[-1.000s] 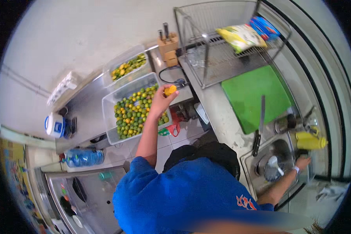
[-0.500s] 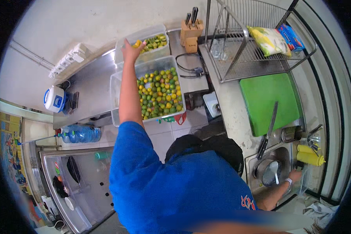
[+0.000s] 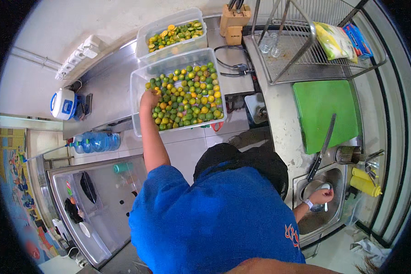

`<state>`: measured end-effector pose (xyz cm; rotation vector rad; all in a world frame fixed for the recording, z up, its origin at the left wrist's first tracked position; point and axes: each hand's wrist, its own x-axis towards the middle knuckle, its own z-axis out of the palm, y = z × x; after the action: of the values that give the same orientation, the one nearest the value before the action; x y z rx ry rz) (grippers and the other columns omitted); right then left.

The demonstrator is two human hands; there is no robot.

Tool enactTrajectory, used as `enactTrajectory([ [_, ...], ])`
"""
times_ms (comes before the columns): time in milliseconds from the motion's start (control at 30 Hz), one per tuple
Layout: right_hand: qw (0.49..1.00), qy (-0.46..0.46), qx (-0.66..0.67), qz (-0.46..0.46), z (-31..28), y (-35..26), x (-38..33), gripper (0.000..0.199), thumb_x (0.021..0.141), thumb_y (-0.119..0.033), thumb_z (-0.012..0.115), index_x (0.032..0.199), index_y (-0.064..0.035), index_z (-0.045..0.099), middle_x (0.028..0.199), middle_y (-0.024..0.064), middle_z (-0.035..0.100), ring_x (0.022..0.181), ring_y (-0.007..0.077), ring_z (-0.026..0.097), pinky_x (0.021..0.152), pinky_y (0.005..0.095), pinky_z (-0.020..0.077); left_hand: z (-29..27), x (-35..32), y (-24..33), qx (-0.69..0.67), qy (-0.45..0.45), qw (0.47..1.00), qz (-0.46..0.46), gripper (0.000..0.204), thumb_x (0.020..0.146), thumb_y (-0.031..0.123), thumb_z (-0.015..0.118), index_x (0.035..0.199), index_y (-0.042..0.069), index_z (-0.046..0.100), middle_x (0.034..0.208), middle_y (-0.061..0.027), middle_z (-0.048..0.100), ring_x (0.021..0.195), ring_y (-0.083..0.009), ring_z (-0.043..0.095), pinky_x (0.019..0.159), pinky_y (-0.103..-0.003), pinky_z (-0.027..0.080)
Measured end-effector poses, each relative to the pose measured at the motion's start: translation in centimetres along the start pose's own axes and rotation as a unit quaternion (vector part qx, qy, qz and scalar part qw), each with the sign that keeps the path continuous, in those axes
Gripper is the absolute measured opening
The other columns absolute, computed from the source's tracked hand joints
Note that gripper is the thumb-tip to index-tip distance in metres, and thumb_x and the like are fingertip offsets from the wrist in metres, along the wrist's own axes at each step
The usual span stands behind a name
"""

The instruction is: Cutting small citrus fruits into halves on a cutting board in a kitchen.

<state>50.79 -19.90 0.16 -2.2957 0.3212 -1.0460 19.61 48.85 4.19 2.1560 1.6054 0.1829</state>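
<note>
Two clear tubs (image 3: 178, 93) of limes, upper centre; left hand (image 3: 149, 97) closes on fruit at the nearer tub's left edge; right hand (image 3: 322, 196) grips a white cup (image 3: 325, 186) in the lower-right sink (image 3: 326, 219)

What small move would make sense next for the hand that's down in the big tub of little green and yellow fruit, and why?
Probably close the fingers on one fruit and lift it out. The left hand sits at the near left edge of the large clear tub, right on the pile of small citrus fruits, with nothing visibly gripped. The right hand is over at the sink.
</note>
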Motion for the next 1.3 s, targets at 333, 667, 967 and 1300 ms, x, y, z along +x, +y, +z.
enactTrajectory([
  [333, 0.973, -0.211, 0.092, -0.028, 4.7, -2.7, 1.6, 0.023, 0.081, -0.010, 0.053, 0.100, 0.0019, 0.055, 0.097, 0.0159, 0.054, 0.085, 0.0243, 0.053, 0.074, 0.0309, 0.0434, 1.3, -1.2, -1.7, 0.137, -0.075, 0.987, -0.042, 0.049, 0.062, 0.028, 0.072, 0.106, 0.014, 0.058, 0.108, -0.0118, 0.058, 0.101, -0.0287, 0.053, 0.085, -0.039, 0.044],
  [667, 0.952, -0.292, 0.006, -0.087, 5.6, -3.9, -0.2, 0.024, 0.082, -0.018, 0.053, 0.095, 0.0015, 0.055, 0.090, 0.0167, 0.055, 0.086, 0.0305, 0.052, 0.073, 0.0383, 0.0422, 0.5, -3.2, -0.1, 0.169, -0.089, 0.979, -0.072, 0.059, 0.061, 0.035, 0.073, 0.114, 0.018, 0.053, 0.118, -0.0101, 0.051, 0.111, -0.0296, 0.045, 0.090, -0.043, 0.040],
  [967, 0.946, -0.322, 0.035, -0.027, 6.1, -5.5, -0.5, 0.025, 0.082, -0.022, 0.056, 0.092, 0.0015, 0.055, 0.083, 0.0117, 0.056, 0.072, 0.0209, 0.054, 0.064, 0.0317, 0.0437, 3.1, 2.4, -5.5, 0.002, -0.006, 0.999, -0.039, 0.050, 0.069, 0.033, 0.064, 0.116, 0.018, 0.052, 0.111, -0.0127, 0.055, 0.103, -0.0299, 0.053, 0.088, -0.041, 0.041],
  [1300, 0.929, -0.361, -0.006, -0.082, 5.5, -6.6, -0.5, 0.029, 0.076, -0.022, 0.064, 0.090, -0.0005, 0.051, 0.081, 0.0113, 0.057, 0.071, 0.0219, 0.053, 0.068, 0.0338, 0.0422, 1.9, 2.5, 0.1, 0.158, -0.032, 0.984, -0.079, 0.033, 0.070, 0.035, 0.061, 0.100, 0.020, 0.061, 0.100, -0.0059, 0.062, 0.097, -0.0245, 0.057, 0.084, -0.044, 0.040],
])
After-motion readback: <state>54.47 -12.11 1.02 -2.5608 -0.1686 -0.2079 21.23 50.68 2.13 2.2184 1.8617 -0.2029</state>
